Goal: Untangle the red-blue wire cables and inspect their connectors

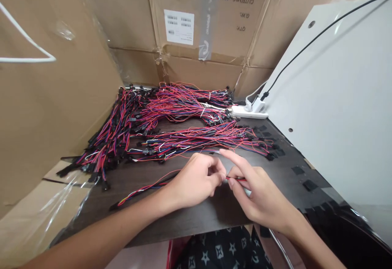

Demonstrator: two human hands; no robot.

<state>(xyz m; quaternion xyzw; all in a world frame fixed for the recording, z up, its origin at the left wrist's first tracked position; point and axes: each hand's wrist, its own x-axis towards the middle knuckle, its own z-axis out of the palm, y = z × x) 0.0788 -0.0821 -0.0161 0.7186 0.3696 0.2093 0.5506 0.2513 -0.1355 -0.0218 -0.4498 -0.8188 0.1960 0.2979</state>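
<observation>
Near the front of the dark table, my left hand (197, 179) is closed in a pinch on a thin wire harness (145, 188). Its red, blue and yellow wires run out to the left under my wrist and finish in a black end. My right hand (257, 187) touches fingertips with the left and pinches the red and black wires (240, 179), its index finger stretched out. Just behind both hands lies a loose bundle of red and blue wires (196, 138) with black connectors. The exact spot between the fingertips is too small to make out.
Larger wire bundles (174, 101) lie at the back, and another heap (114, 134) at the left. A white power strip (249, 112) with plugs sits at the back right. Cardboard (131, 24) stands behind and left; a white panel (337, 97) stands right. Black tape pieces (310, 185) line the right edge.
</observation>
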